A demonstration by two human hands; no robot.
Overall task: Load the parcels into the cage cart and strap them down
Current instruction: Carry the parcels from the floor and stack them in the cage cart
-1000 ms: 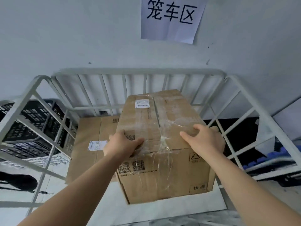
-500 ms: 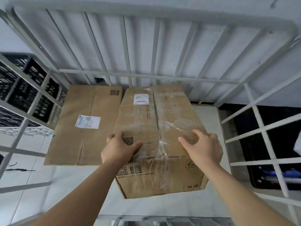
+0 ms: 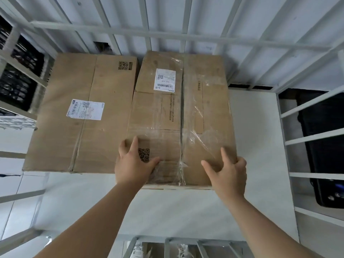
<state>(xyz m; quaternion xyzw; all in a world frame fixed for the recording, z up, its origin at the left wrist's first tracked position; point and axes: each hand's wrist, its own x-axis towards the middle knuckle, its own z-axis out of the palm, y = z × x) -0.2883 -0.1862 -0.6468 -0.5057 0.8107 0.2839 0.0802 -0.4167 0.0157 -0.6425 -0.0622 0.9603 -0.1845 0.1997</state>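
Inside the white-barred cage cart (image 3: 167,35) two cardboard parcels lie side by side. The left parcel (image 3: 83,127) is flat-topped with a white label. The right one, a taped parcel (image 3: 178,108) with clear tape and a barcode label, sits against it, its far end near the back bars. My left hand (image 3: 133,163) grips its near left corner, thumb on top beside a QR print. My right hand (image 3: 229,170) grips the near right corner, thumb on top and fingers round the right edge. No strap is in view.
The cart's white floor (image 3: 255,146) shows to the right of the taped parcel and in front of both. Black plastic crates (image 3: 16,81) stand outside the left bars. A dark object (image 3: 325,146) sits beyond the right bars.
The taped parcel has gone down and forward into the cart, ending beside the left parcel. Both hands stayed on its near corners. My view has tilted downward.
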